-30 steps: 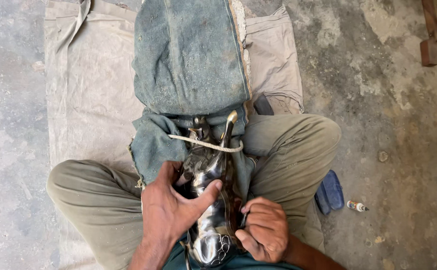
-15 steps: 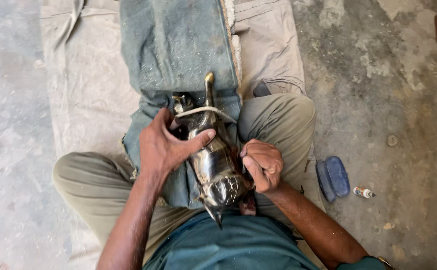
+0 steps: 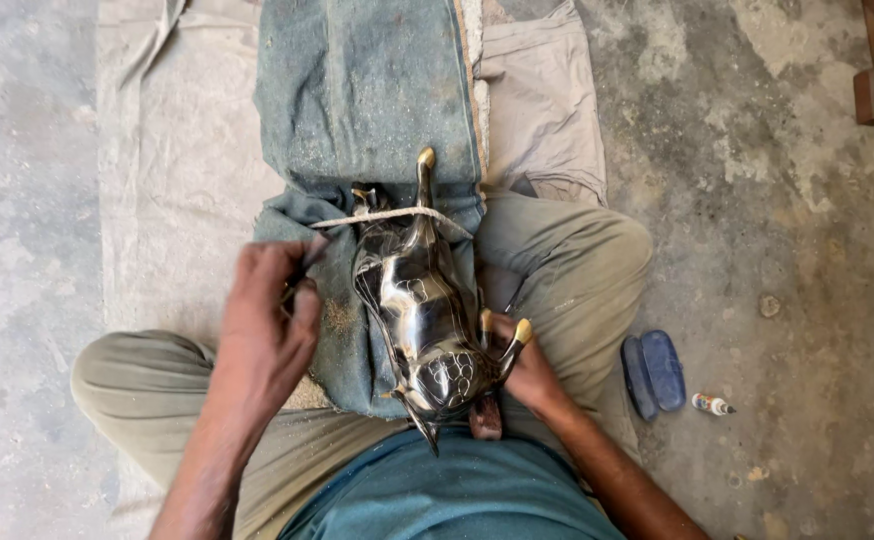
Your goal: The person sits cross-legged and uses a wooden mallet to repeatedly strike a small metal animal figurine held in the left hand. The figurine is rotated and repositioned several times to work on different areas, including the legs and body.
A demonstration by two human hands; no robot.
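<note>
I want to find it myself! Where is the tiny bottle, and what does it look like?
Look at the bare grey concrete floor beside the seated person's bent leg. Next to the dark blue case lies the tiny bottle. It is the smallest thing there, white with a reddish band.

blue sandals (image 3: 654,373), small bottle (image 3: 713,404), wood block (image 3: 873,95) on floor.

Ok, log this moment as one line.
left hand: pinching small tool beside figurine | right hand: bracing metal animal figurine | figurine: corded onto blue cloth
</note>
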